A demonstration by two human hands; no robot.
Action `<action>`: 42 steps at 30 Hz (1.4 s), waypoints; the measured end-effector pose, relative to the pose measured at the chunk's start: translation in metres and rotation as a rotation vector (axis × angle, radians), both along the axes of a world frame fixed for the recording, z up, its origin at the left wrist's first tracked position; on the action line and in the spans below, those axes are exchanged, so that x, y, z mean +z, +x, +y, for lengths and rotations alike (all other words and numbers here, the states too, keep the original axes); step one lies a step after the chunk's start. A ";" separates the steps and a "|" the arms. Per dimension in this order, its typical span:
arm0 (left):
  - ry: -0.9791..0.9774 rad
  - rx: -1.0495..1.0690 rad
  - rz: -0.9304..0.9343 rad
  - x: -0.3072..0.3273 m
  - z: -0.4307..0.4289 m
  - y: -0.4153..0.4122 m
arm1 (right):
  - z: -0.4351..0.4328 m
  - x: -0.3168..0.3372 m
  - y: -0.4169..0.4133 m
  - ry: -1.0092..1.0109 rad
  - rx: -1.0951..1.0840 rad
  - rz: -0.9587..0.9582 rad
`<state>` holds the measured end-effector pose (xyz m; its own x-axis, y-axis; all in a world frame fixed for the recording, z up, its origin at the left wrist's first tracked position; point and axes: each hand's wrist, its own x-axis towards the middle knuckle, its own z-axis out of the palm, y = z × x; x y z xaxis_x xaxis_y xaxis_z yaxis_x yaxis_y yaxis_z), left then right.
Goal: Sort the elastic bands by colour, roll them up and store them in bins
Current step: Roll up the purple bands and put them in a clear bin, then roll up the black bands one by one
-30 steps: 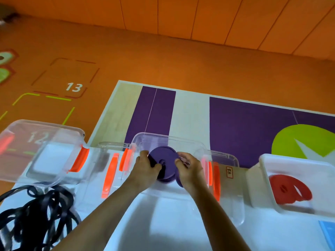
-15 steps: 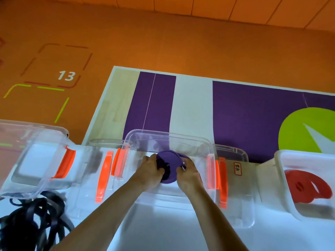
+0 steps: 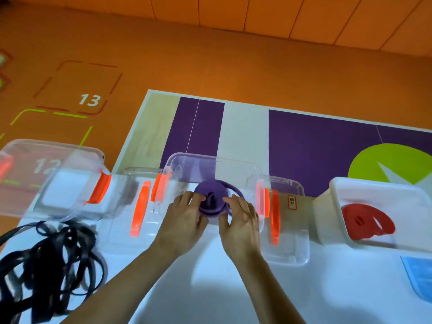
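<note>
Middle clear bin (image 3: 211, 160): purple band roll (image 3: 211, 191) inside, both hands on it.
White surface (image 3: 210, 291) carries a row of bins. White bin (image 3: 374, 187) at 3 o'clock holds a red roll (image 3: 364, 218). Loose black bands (image 3: 46, 265) heaped at 8 o'clock. Left hand (image 3: 184, 220) grips the purple roll from its 8 o'clock, right hand (image 3: 240, 220) from 4 o'clock, fingers curled on the rim.

Your head camera looks forward and down, wide-angle, close over the table (image 3: 210, 288). Your left hand (image 3: 184, 220) and right hand (image 3: 240, 223) hold the roll (image 3: 215, 188) dead centre, and the floor (image 3: 210, 54) fills the top of your frame beyond the far edge.
</note>
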<state>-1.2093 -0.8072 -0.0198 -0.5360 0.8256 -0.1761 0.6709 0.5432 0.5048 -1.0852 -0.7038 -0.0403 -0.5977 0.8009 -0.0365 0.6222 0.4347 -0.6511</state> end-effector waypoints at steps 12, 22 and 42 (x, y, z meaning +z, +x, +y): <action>-0.066 0.050 0.198 0.033 -0.146 0.094 | -0.112 0.031 0.079 0.068 0.074 -0.022; -0.199 0.182 0.222 0.033 -0.304 0.124 | -0.235 0.029 0.063 -0.073 0.318 -0.037; -0.458 0.105 0.035 -0.023 -0.479 -0.056 | -0.429 0.015 -0.072 -0.182 0.349 -0.326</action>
<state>-1.2650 -1.2858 -0.0431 -0.6243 0.6084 -0.4901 0.6130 0.7704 0.1755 -1.1569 -1.1327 -0.0250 -0.7626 0.5188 -0.3863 0.6437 0.5505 -0.5316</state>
